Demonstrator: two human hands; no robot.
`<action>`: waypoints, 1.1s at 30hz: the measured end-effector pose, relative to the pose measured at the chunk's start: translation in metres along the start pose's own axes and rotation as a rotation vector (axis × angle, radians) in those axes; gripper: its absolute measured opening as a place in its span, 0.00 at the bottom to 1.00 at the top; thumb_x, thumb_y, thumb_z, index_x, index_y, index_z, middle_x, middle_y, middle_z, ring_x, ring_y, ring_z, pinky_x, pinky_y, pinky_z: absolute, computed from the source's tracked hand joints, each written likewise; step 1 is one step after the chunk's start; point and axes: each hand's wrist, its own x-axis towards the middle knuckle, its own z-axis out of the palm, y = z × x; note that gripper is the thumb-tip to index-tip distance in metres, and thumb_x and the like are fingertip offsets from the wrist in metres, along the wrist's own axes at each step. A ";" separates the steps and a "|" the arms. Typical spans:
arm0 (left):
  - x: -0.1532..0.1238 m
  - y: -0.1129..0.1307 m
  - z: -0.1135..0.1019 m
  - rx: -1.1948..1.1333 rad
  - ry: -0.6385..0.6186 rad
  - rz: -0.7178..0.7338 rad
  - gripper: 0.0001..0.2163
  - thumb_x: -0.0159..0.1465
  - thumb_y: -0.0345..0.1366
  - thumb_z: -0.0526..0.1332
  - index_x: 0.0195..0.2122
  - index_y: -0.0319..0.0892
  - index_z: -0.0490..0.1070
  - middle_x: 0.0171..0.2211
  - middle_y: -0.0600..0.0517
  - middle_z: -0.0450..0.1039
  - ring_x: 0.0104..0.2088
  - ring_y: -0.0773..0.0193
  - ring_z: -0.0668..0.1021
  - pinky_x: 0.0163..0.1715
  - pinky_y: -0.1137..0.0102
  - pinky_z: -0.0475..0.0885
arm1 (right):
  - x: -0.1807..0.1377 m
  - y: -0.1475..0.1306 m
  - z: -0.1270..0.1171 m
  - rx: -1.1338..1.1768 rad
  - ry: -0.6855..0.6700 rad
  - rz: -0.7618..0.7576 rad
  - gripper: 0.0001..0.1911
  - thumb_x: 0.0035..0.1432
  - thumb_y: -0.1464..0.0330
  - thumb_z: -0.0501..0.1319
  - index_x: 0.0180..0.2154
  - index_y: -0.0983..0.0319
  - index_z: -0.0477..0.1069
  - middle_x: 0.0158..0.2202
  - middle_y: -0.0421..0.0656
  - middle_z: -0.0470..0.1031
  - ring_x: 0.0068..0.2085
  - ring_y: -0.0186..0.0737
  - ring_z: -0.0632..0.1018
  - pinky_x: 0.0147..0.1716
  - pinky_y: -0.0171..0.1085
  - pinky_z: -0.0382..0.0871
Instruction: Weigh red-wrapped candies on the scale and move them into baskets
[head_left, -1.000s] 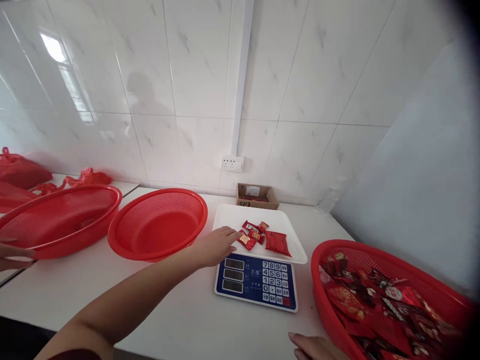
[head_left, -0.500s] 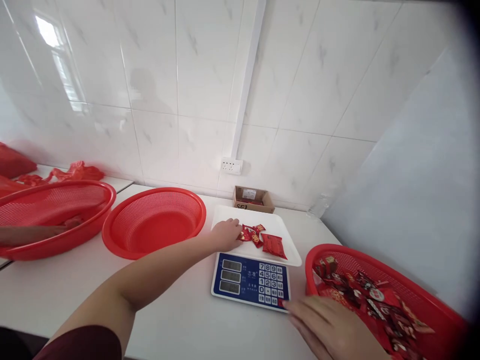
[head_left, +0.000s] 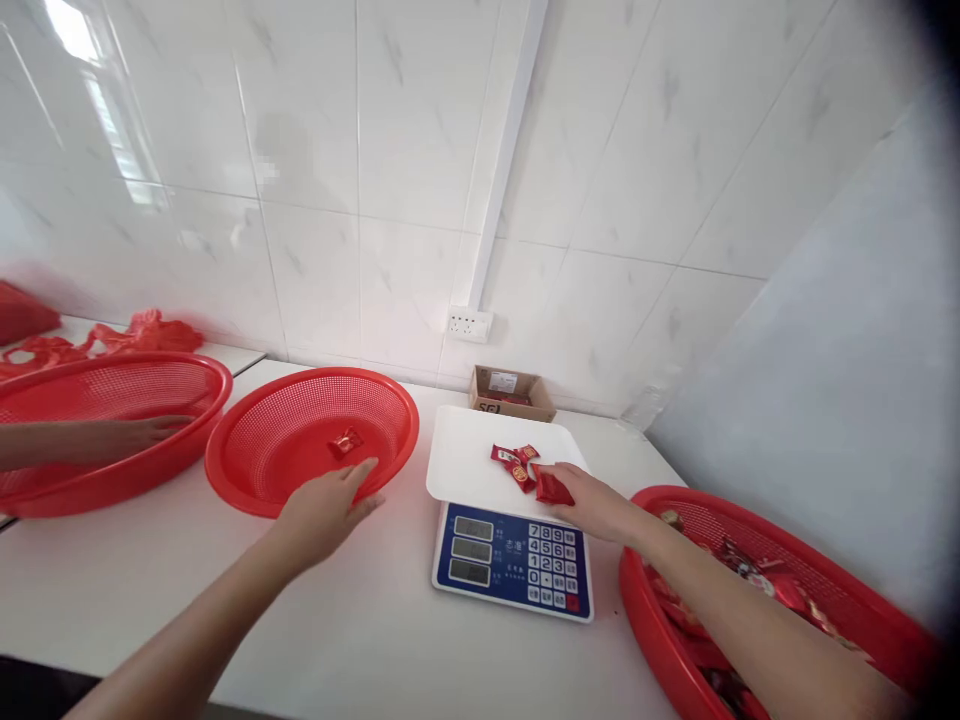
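My left hand [head_left: 324, 515] is at the near right rim of the middle red basket [head_left: 259, 430], thumb and fingers apart and holding nothing. Beyond its fingertips a small red-wrapped candy [head_left: 346, 443] is inside that basket. My right hand [head_left: 596, 500] reaches over the white pan [head_left: 469, 455] of a weighing scale [head_left: 514, 560]; its fingers are closed on a larger red packet [head_left: 553, 487], partly covered by them. Several small red candies [head_left: 516, 463] lie on the pan just left of that packet. Digits on the scale's displays are too faint to read.
On the right a red basket [head_left: 649, 610] contains many wrapped sweets, under my right forearm. A cardboard box [head_left: 517, 392] stands behind the scale by the wall. To the left, another person's hand [head_left: 142, 435] reaches into a red basket [head_left: 161, 490]. Red plastic bags [head_left: 150, 330] lie behind it.
My left hand has moved left from the pan to the middle basket, where a candy now lies. My right hand has gone from the scale's keypad corner up to the larger packet.
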 end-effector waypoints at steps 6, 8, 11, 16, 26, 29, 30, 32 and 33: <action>-0.029 -0.014 0.023 0.106 0.263 0.044 0.16 0.65 0.42 0.48 0.47 0.43 0.69 0.39 0.47 0.75 0.42 0.56 0.75 0.53 0.52 0.56 | 0.016 0.002 -0.005 -0.238 -0.014 0.266 0.24 0.54 0.75 0.50 0.54 0.61 0.61 0.48 0.53 0.71 0.46 0.55 0.74 0.39 0.46 0.65; -0.030 -0.014 0.026 0.107 0.298 0.044 0.15 0.65 0.40 0.48 0.45 0.42 0.70 0.37 0.48 0.76 0.39 0.58 0.75 0.52 0.54 0.57 | 0.024 -0.004 -0.013 -0.258 0.003 0.319 0.20 0.55 0.72 0.49 0.51 0.65 0.64 0.43 0.57 0.74 0.44 0.58 0.74 0.37 0.48 0.65; -0.028 -0.011 0.029 0.128 0.331 0.083 0.15 0.65 0.38 0.47 0.45 0.41 0.70 0.36 0.47 0.76 0.37 0.58 0.76 0.47 0.57 0.62 | 0.036 -0.030 -0.031 -0.101 0.004 0.277 0.18 0.56 0.69 0.50 0.49 0.62 0.64 0.43 0.51 0.74 0.42 0.49 0.76 0.36 0.42 0.68; -0.027 -0.010 0.033 0.183 0.394 0.125 0.15 0.66 0.39 0.48 0.45 0.40 0.70 0.35 0.47 0.76 0.34 0.58 0.76 0.40 0.61 0.65 | 0.054 -0.087 -0.056 0.697 -0.009 -0.140 0.31 0.57 0.61 0.55 0.60 0.52 0.47 0.59 0.45 0.59 0.50 0.40 0.71 0.43 0.38 0.70; -0.027 -0.016 0.039 0.191 0.487 0.170 0.14 0.65 0.39 0.49 0.45 0.40 0.70 0.32 0.49 0.75 0.32 0.60 0.75 0.37 0.63 0.63 | 0.078 -0.031 0.012 -0.074 0.057 0.009 0.32 0.48 0.59 0.62 0.55 0.60 0.62 0.62 0.51 0.52 0.61 0.60 0.52 0.54 0.54 0.53; -0.026 -0.016 0.039 0.188 0.504 0.171 0.14 0.65 0.39 0.49 0.44 0.40 0.70 0.31 0.49 0.75 0.31 0.60 0.75 0.36 0.64 0.62 | 0.073 -0.020 0.027 -0.108 0.111 -0.017 0.24 0.57 0.59 0.53 0.54 0.59 0.63 0.61 0.49 0.54 0.59 0.51 0.58 0.53 0.46 0.56; -0.026 -0.015 0.039 0.190 0.510 0.172 0.14 0.65 0.39 0.49 0.44 0.40 0.70 0.30 0.49 0.75 0.30 0.61 0.75 0.36 0.64 0.62 | 0.071 -0.018 0.029 -0.116 0.137 -0.030 0.22 0.59 0.60 0.50 0.53 0.59 0.63 0.60 0.48 0.56 0.57 0.48 0.61 0.53 0.44 0.57; -0.026 -0.015 0.040 0.197 0.526 0.175 0.14 0.65 0.39 0.49 0.44 0.40 0.71 0.29 0.49 0.75 0.30 0.61 0.75 0.36 0.64 0.62 | 0.070 -0.016 0.032 -0.129 0.188 -0.045 0.19 0.61 0.62 0.48 0.51 0.60 0.65 0.56 0.48 0.60 0.54 0.45 0.65 0.51 0.41 0.58; -0.026 -0.015 0.040 0.201 0.536 0.175 0.14 0.65 0.39 0.49 0.43 0.40 0.71 0.29 0.49 0.75 0.29 0.61 0.74 0.36 0.64 0.62 | 0.070 -0.015 0.033 -0.133 0.208 -0.047 0.18 0.61 0.62 0.48 0.49 0.60 0.66 0.54 0.48 0.62 0.52 0.45 0.66 0.50 0.41 0.59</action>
